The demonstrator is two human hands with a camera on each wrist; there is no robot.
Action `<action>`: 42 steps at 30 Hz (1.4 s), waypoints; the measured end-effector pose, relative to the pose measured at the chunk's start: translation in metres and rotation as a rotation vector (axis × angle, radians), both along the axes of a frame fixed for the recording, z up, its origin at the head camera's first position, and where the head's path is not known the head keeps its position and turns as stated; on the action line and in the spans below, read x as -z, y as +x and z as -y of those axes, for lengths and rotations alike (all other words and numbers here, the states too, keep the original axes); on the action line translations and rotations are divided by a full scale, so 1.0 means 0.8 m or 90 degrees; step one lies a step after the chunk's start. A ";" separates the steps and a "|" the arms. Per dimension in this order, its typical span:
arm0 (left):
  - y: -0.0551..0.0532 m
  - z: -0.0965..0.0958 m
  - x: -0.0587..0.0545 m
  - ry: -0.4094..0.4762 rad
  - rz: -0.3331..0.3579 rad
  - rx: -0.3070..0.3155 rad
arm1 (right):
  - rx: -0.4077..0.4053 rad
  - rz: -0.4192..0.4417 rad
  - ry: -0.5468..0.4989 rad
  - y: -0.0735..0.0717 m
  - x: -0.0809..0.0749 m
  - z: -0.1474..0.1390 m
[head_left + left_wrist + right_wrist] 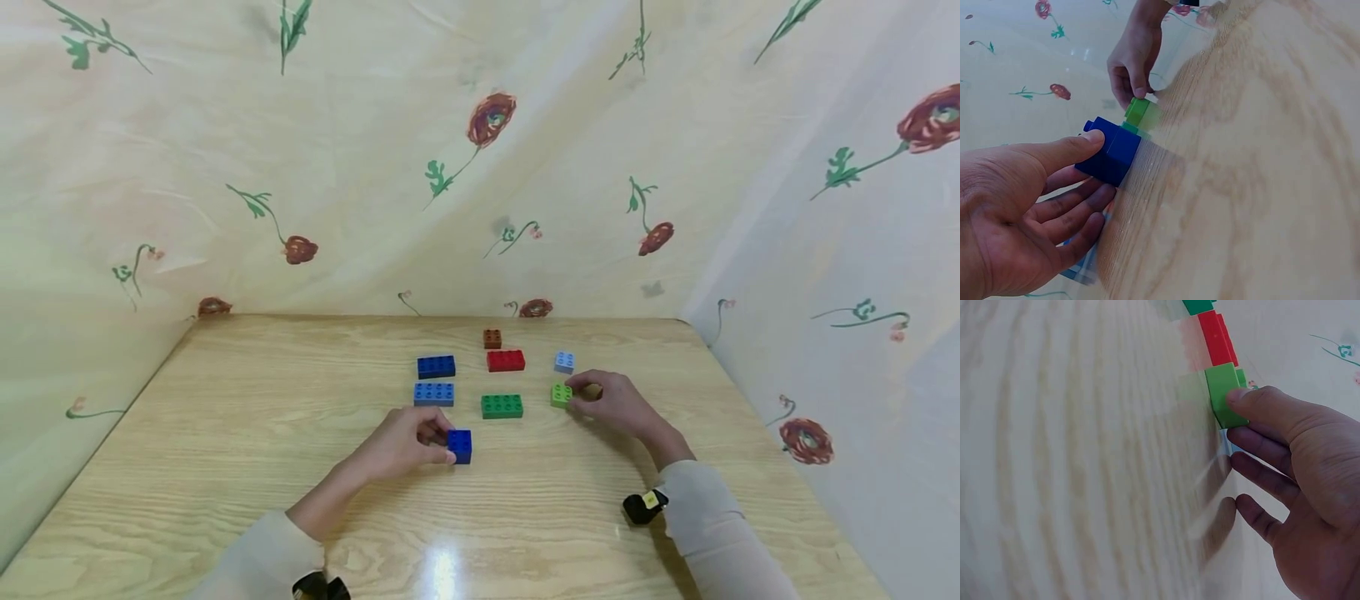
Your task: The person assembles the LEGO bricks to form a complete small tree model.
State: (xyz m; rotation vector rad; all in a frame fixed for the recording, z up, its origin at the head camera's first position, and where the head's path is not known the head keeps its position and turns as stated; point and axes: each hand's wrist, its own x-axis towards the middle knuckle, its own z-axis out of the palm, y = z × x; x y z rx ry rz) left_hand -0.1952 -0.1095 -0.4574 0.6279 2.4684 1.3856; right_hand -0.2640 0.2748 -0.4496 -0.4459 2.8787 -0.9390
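My left hand [401,442] pinches a dark blue square toy brick [460,447] between thumb and fingers, at the front of the group of bricks. In the left wrist view, the thumb lies on the near side of this blue brick [1110,151]. Over on the right, my right hand [615,404] holds a lime green square brick [560,396] by its right side. The right wrist view shows the thumb against the lime brick [1224,400], with the lower fingers spread close to the tabletop.
Between the hands lies a green long brick [502,407]. Behind are a red long brick [506,361] and a brown small brick [492,338]. A light blue long brick [434,395] and dark blue long brick [436,367] sit left; a pale blue small brick [564,362] sits right.
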 end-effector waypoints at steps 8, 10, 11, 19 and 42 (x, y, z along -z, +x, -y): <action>0.000 -0.001 0.002 0.001 -0.003 0.000 | 0.004 -0.007 0.002 0.001 0.002 -0.001; 0.001 -0.001 0.001 0.000 -0.004 0.001 | 0.002 -0.016 -0.003 0.002 0.000 0.000; 0.001 -0.001 0.001 0.000 -0.005 0.000 | -0.001 -0.021 -0.004 0.003 0.000 0.001; -0.002 0.001 0.003 -0.005 -0.010 -0.004 | -0.025 -0.050 -0.020 0.013 -0.017 0.021; -0.005 0.000 0.010 -0.004 -0.010 -0.002 | -0.144 -0.103 -0.108 0.071 -0.053 0.118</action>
